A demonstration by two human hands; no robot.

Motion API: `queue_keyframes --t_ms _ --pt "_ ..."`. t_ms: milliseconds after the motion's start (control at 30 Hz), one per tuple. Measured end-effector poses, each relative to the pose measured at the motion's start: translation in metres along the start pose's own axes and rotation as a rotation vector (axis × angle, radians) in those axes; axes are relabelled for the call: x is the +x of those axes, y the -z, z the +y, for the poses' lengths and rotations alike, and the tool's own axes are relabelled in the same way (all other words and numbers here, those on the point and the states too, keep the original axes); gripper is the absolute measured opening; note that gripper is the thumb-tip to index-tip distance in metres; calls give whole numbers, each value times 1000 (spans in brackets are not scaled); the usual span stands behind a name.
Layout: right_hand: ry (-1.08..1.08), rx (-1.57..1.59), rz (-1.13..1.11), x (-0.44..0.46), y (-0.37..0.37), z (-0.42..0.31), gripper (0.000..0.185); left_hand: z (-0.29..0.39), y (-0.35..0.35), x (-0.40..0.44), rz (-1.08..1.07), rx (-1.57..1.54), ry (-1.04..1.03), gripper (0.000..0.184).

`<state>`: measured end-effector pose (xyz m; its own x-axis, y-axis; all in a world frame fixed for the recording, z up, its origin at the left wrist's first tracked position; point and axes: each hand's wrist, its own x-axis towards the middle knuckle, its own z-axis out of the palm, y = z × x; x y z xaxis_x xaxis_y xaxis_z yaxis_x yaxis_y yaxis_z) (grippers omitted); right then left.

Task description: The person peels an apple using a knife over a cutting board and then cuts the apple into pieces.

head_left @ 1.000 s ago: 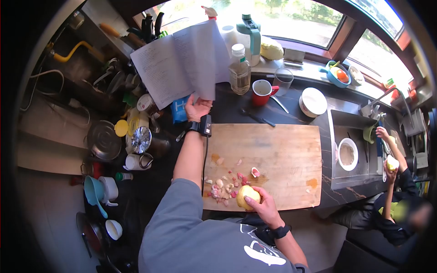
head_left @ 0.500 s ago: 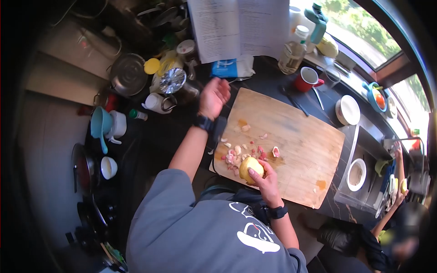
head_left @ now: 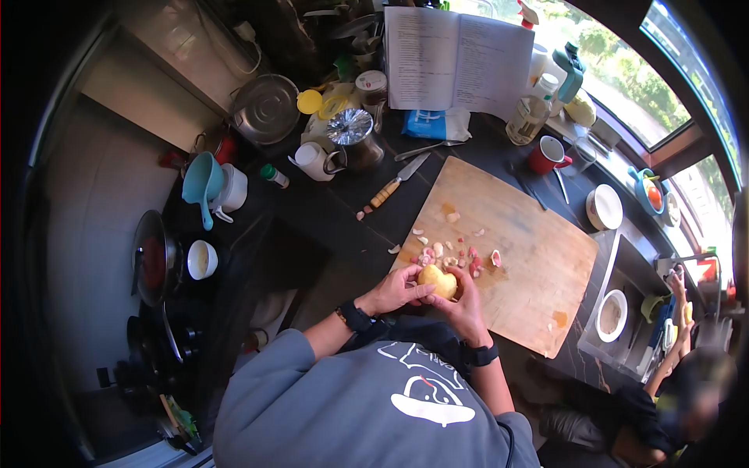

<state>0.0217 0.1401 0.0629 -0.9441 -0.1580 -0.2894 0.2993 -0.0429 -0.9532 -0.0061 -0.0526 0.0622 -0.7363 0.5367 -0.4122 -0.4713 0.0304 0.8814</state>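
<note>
My left hand [head_left: 395, 290] and my right hand [head_left: 466, 303] meet at the near edge of the wooden cutting board [head_left: 519, 257]. Between their fingers they hold a smooth, yellow, potato-like piece [head_left: 437, 281] with a dent in its top. Its underside is hidden by my fingers. Just beyond it, pink and cream-coloured scraps [head_left: 439, 250] are scattered on the board. A knife [head_left: 398, 182] with a light wooden handle lies on the dark counter, left of the board, apart from both hands.
An open book [head_left: 456, 58] stands behind the board, near a glass bottle [head_left: 530, 113] and a red mug [head_left: 547, 156]. A metal pot [head_left: 355, 144] stands at the back left. On the right are a white bowl [head_left: 605, 207], a sink and another person's hand [head_left: 680, 292].
My left hand has come from the counter beside the board to the yellow piece, joining my right hand. The knife now shows on the counter. The view has shifted.
</note>
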Motion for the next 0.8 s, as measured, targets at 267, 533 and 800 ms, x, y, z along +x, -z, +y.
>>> queue_keyframes --t_ms 267,533,800 --pt "-15 78 106 -37 -28 22 74 -22 -4 -27 -7 -160 100 41" --pt "-23 -212 -29 -38 -40 13 74 -38 0 -50 117 -74 -7 41" --pt "40 -289 -125 -34 -1 -5 74 -40 -39 -32 232 -41 -99 38"
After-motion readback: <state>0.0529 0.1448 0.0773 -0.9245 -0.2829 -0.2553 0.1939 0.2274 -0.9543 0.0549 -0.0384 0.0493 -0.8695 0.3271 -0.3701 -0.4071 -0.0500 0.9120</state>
